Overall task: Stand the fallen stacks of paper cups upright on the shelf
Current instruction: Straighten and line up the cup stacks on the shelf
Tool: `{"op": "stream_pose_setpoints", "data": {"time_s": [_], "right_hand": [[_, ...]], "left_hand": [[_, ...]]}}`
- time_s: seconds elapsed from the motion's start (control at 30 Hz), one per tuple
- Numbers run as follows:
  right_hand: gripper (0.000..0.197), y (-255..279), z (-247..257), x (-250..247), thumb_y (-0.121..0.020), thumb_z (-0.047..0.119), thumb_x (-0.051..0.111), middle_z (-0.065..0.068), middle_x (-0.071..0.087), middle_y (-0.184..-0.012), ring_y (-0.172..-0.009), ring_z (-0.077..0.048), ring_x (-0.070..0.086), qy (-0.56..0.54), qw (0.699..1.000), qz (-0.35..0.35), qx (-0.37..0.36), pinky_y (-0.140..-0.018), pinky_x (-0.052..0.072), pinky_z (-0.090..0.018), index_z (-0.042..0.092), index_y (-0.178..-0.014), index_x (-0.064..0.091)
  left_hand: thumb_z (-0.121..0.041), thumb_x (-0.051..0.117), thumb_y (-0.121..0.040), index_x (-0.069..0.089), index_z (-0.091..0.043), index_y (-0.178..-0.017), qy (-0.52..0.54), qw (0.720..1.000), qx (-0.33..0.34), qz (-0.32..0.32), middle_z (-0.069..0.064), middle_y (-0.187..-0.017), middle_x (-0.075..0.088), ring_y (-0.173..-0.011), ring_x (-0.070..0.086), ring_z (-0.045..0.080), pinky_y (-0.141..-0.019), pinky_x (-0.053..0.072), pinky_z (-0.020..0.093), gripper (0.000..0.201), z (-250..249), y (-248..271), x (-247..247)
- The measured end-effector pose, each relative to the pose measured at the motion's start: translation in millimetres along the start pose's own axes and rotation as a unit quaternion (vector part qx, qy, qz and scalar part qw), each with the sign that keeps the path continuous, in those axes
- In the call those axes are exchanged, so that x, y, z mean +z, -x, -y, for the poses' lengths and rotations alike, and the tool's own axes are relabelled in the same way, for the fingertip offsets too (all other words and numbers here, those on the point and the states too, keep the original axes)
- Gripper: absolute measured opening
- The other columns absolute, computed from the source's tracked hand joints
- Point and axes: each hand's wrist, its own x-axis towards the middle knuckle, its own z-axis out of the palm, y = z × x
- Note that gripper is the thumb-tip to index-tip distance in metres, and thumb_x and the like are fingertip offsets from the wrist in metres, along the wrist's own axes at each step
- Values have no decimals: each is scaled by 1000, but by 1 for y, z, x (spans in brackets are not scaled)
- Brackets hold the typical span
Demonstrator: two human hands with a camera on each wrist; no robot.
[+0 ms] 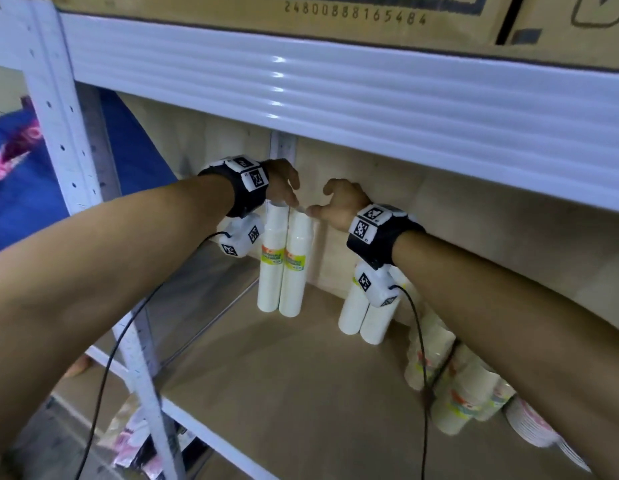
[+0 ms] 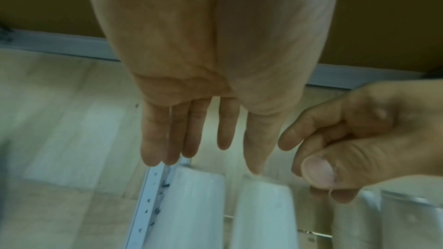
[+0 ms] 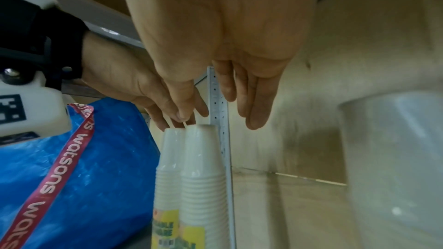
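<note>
Left hand: your left hand (image 1: 282, 183) hung over the 2 upright cup stacks (image 1: 284, 265) at the back left of the shelf (image 1: 284, 375), fingers (image 2: 191, 135) straight and slightly spread, thumb tip at the right stack's top.
Right hand: your right hand (image 1: 339, 204) hovered just right of those tops, fingers loosely curled, holding nothing.
Other stacks: 2 more stacks (image 1: 365, 317) stood under your right wrist; wrapped stacks (image 1: 457, 386) lay further right.

White cup stacks (image 1: 282, 261) carry yellow-green labels; blue bag (image 3: 72, 186) has a red strap; shelf rail (image 1: 336, 95) white.
</note>
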Motion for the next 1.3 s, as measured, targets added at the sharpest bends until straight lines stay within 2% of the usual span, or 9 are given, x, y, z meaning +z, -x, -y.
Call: {"op": "stream_pose_setpoints", "data": {"time_s": [0.1,0.23,0.37,0.53,0.73,0.9,1.0,1.17,1.3], "right_hand": [[77,-8,6,19,-82,50,70,-10,47,-144,-130,-26,47,-20,1000,20,3,-102,43,-30,11,-143,44],[84,-15,10,36,-81,45,72,-10,41,-150,-136,-26,42,-30,998,49,2,-106,39,-31,12,-149,36],[79,-18,11,48,-83,42,71,-7,47,-147,-132,-25,47,-39,997,66,-4,-104,42,-31,11,-147,39],[61,-16,10,54,-86,31,71,-3,55,-139,-124,-23,53,-49,998,41,-11,-89,40,-23,12,-139,48],[62,-7,8,50,-83,33,73,-7,55,-137,-120,-26,56,-50,998,40,-8,-89,44,-28,12,-136,49],[61,9,2,41,-82,38,72,-9,56,-134,-117,-28,56,-40,999,28,-4,-87,45,-30,14,-133,52],[61,21,-3,32,-80,40,73,-9,57,-132,-117,-27,56,-33,999,23,2,-89,46,-31,14,-131,54],[59,44,-17,12,-79,39,76,-9,57,-130,-118,-26,55,-23,999,12,18,-85,44,-28,12,-128,57],[65,61,-31,0,-75,43,78,-5,58,-131,-119,-23,55,-25,999,4,45,-86,41,-25,15,-129,56]], "left_hand": [[-32,73,-86,54,-18,-137,10,1000,-10,22,3,-146,42,-130,45,23,-93,40,25,56,11,2,7],[-15,71,-88,51,-11,-140,35,998,-7,53,9,-133,47,-103,56,24,-72,49,27,56,17,7,13],[-12,68,-90,47,-8,-142,28,998,0,58,13,-142,42,-99,56,26,-82,54,40,56,18,14,18],[-12,66,-91,54,-7,-136,14,999,29,26,12,-141,44,-97,54,22,-67,49,27,47,20,22,22],[-15,72,-86,57,-15,-133,51,998,31,20,5,-138,46,-92,55,18,-73,54,31,49,24,26,25],[-18,73,-85,60,-17,-130,60,997,37,23,5,-134,49,-98,64,26,-79,59,38,46,14,35,26],[-20,74,-84,60,-18,-128,60,997,44,32,5,-127,51,-90,65,27,-80,59,41,46,4,41,25],[-25,75,-82,62,-20,-124,36,996,74,33,0,-117,49,-69,58,15,-59,53,27,44,-20,49,27],[-23,77,-82,62,-19,-122,61,994,82,48,4,-108,58,-62,62,19,-52,52,25,43,-42,53,30]]}}
